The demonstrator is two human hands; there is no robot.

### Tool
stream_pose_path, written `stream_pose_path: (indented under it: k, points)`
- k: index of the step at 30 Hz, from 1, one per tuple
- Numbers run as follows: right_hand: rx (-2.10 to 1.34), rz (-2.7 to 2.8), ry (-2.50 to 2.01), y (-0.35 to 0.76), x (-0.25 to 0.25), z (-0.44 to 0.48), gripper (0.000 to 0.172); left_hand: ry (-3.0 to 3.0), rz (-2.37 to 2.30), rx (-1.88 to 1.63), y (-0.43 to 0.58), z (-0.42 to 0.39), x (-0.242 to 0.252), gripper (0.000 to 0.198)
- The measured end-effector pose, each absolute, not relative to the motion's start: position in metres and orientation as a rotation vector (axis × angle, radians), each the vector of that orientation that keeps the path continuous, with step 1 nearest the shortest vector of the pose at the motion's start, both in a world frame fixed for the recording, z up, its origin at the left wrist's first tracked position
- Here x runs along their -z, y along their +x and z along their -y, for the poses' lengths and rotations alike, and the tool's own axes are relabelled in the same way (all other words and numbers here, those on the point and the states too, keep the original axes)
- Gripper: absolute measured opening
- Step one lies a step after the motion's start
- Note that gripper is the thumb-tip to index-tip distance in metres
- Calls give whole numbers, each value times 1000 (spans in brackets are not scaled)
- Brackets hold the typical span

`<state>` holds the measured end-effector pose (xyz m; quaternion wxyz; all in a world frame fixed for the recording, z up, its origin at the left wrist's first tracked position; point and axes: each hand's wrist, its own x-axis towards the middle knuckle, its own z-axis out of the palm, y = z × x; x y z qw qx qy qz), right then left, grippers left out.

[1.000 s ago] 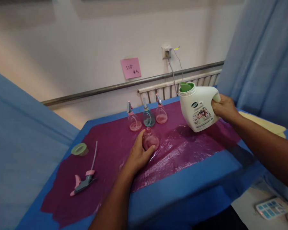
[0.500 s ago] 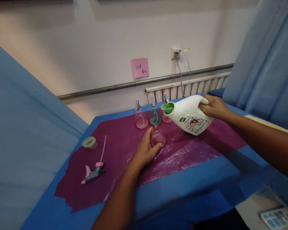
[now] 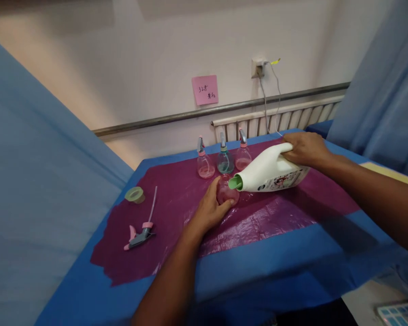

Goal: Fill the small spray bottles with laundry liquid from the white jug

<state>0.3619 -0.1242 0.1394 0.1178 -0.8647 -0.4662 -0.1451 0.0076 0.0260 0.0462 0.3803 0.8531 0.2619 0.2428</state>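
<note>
My left hand [image 3: 212,206] is wrapped round the side of a clear pink spray bottle [image 3: 227,195] without its top, which stands on the purple plastic sheet. By its handle, my right hand [image 3: 304,147] grips a white detergent jug [image 3: 270,170], tilted to the left. The jug's green spout [image 3: 236,183] is at the mouth of the pink bottle and partly hides it. Whether liquid is flowing, I cannot make out. A grey and pink spray head [image 3: 141,237] with its tube lies to the left. Near it sits a pale green cap [image 3: 135,194].
Behind the hands stand a pink spray bottle [image 3: 206,166], a teal one [image 3: 225,161] and another pink one [image 3: 243,157], all with heads on. The purple sheet [image 3: 177,190] covers part of a blue-covered table [image 3: 251,262]. Blue curtains [image 3: 44,158] hang at both sides.
My right hand has tipped the jug further, bringing its spout down and close to the pink bottle's mouth. My left hand keeps its hold on the bottle. The camera view has shifted slightly.
</note>
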Motion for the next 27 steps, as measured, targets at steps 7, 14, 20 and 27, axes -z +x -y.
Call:
stream_pose_path:
  k: [7,14,20,27]
  points:
    - [455,1283,-2609,368,-141,126,32,2196,-723,-575,7,-25,-49,97]
    - [422,1260,-2621,374,-142,127,36,2096,-798,-645,9,-23,-49,96]
    - [381,1281,-2590,370,-145,126,38,1911,-810,-709,9,-24,-50,87]
    - [350,1294,-2583,372,-145,126,40,1706,-866,-744,1,-32,-56,68]
